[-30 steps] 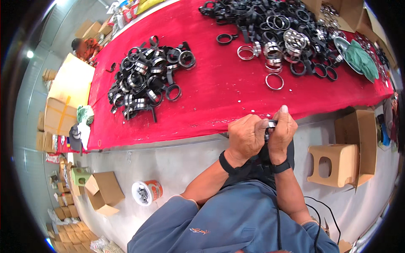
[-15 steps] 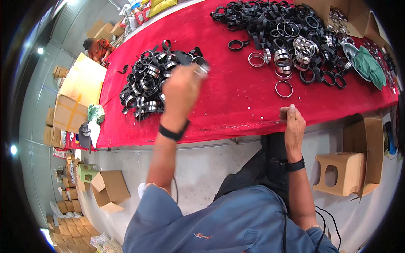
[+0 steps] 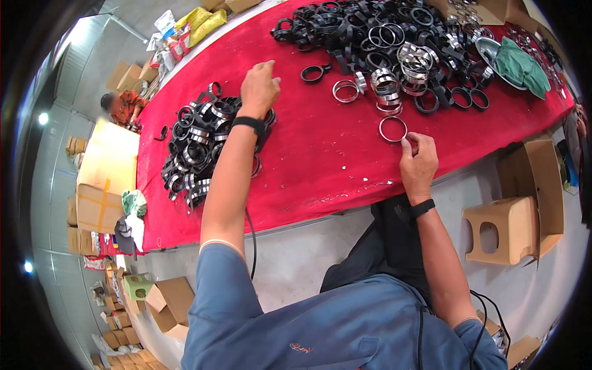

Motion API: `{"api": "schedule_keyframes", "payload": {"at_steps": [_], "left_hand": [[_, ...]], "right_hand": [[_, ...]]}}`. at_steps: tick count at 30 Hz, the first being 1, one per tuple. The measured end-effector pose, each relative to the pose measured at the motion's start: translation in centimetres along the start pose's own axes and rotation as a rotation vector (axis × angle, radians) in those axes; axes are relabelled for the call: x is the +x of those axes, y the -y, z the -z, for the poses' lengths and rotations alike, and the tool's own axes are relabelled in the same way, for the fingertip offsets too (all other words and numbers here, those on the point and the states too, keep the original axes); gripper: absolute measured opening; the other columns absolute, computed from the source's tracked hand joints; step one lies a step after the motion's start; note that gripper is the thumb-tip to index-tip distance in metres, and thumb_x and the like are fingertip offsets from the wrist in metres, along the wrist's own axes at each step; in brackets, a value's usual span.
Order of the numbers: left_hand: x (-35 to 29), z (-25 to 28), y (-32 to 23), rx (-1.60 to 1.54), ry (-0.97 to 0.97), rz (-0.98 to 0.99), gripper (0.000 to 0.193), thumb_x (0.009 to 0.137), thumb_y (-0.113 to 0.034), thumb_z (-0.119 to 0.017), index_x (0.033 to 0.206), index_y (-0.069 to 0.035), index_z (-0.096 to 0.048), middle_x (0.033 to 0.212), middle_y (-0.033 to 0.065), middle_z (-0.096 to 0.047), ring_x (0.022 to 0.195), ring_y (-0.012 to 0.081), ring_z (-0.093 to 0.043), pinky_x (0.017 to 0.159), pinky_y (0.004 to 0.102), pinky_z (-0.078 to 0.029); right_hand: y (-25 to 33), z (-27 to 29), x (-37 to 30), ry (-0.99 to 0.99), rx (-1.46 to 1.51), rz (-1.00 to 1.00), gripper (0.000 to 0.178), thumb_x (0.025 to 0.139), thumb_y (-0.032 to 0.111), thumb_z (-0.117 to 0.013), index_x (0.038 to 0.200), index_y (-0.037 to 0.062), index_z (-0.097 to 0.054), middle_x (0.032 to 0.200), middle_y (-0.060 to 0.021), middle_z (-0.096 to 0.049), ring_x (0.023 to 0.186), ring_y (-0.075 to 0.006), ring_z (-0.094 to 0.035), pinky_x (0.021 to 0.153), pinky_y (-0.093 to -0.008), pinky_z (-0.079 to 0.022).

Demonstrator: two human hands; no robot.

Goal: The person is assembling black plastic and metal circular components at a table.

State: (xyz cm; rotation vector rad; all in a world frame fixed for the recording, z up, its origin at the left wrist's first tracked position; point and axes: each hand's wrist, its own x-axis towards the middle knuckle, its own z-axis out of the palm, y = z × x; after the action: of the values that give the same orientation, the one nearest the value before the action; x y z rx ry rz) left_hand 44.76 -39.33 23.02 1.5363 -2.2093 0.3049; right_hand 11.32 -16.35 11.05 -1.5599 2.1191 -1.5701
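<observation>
A bare silver metal ring (image 3: 383,137) lies flat near the front of the red table, its near edge between the thumb and finger of my right hand (image 3: 419,165). My left hand (image 3: 259,89) hovers at the far right side of a pile of black rings with tabs and silver bands (image 3: 196,137). Its fingers are apart with nothing visible in them, and my forearm covers part of that pile. Beyond my right hand stand stacked silver rings (image 3: 386,86), and another silver ring (image 3: 335,97) lies to their left.
A larger heap of black tabbed rings (image 3: 333,28) covers the far right of the red cloth (image 3: 308,142). Next to it sits a metal bowl with a green cloth (image 3: 521,66). A tan stool (image 3: 502,228) stands below right, boxes at left. Another person (image 3: 125,108) is at the far left.
My left hand has let go of a black ring with a silver band and moved farther over the table. My right hand has reached forward to the bare silver ring. The view has shifted.
</observation>
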Motion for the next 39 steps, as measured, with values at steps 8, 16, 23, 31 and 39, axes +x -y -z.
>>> {"api": "schedule_keyframes", "payload": {"at_steps": [8, 16, 23, 31, 39], "left_hand": [[5.1, -12.5, -1.4, -0.057, 0.348, 0.003, 0.080, 0.092, -0.037, -0.082, 0.159, -0.006, -0.051, 0.163, 0.0282, -0.050, 0.150, 0.0443, -0.050, 0.125, 0.0479, -0.043], [3.9, -10.5, -2.2, -0.085, 0.481, 0.183, 0.088, 0.088, -0.042, -0.085, 0.159, -0.002, -0.052, 0.149, 0.0285, -0.064, 0.141, 0.0434, -0.060, 0.117, 0.0472, -0.049], [-5.3, -1.0, -2.4, -1.453, 0.595, 0.542, 0.069, 0.095, -0.008, -0.072, 0.158, 0.005, -0.047, 0.129, 0.0168, -0.070, 0.130, 0.0328, -0.068, 0.109, 0.0479, -0.059], [-17.1, 6.9, -9.3, -2.045, 0.518, 0.312, 0.084, 0.103, -0.037, -0.076, 0.167, 0.000, -0.033, 0.157, 0.0248, -0.052, 0.141, 0.0473, -0.059, 0.110, 0.0563, -0.059], [-20.7, 9.9, -14.6, -1.976, 0.504, 0.300, 0.092, 0.104, -0.051, -0.073, 0.167, 0.002, -0.031, 0.149, 0.0257, -0.061, 0.098, 0.0356, -0.082, 0.071, 0.0358, -0.069]], "right_hand": [[-0.3, -1.3, -0.3, -0.067, -0.033, 0.119, 0.021, 0.089, 0.005, -0.081, 0.108, 0.0042, -0.073, 0.108, -0.0131, -0.072, 0.090, -0.0326, -0.072, 0.075, -0.0424, -0.059], [0.5, -0.7, 0.6, 0.022, -0.102, 0.096, 0.068, 0.082, 0.031, -0.093, 0.137, 0.0030, -0.066, 0.131, -0.0170, -0.067, 0.113, -0.0388, -0.071, 0.093, -0.0478, -0.061], [3.5, -0.1, 5.5, 0.534, -0.482, 0.055, 0.082, 0.081, 0.052, -0.091, 0.137, 0.0002, -0.063, 0.124, -0.0229, -0.061, 0.115, -0.0420, -0.069, 0.094, -0.0536, -0.060], [3.3, 2.9, 5.0, 0.637, -0.147, -0.015, 0.074, 0.085, 0.040, -0.091, 0.140, -0.0018, -0.064, 0.132, -0.0223, -0.067, 0.114, -0.0366, -0.070, 0.093, -0.0458, -0.060], [5.1, 8.3, -0.6, 1.175, 2.047, -0.493, 0.089, 0.101, 0.039, -0.072, 0.173, 0.0129, -0.025, 0.156, -0.0370, -0.050, 0.129, -0.0419, -0.068, 0.090, -0.0418, -0.064]]}}
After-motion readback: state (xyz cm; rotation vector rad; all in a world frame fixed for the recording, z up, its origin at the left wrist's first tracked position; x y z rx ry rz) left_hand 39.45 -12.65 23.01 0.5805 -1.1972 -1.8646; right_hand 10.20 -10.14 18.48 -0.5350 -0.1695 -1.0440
